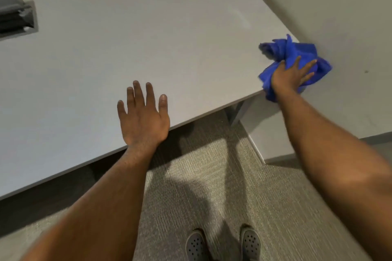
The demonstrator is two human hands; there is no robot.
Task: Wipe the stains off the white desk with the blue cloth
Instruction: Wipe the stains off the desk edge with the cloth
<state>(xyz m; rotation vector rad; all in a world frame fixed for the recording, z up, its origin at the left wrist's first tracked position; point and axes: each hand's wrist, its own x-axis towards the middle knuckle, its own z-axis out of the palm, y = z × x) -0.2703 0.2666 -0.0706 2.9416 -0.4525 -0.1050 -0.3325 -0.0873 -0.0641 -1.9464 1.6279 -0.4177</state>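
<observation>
The white desk (pixel 131 44) fills the upper left of the head view. At its front right corner lies the crumpled blue cloth (pixel 282 51), partly hanging over the edge. My right hand (pixel 290 75) presses flat on the cloth with fingers spread over it. My left hand (pixel 143 116) rests flat on the desk near the front edge, fingers apart, holding nothing. A faint pale smear (pixel 239 17) shows on the desk behind the cloth.
A grey wall (pixel 339 17) runs along the desk's right side, touching the cloth. A dark cable opening with black items (pixel 17 21) sits at the desk's far left. Carpet (pixel 201 176) and my two shoes (pixel 222 243) are below.
</observation>
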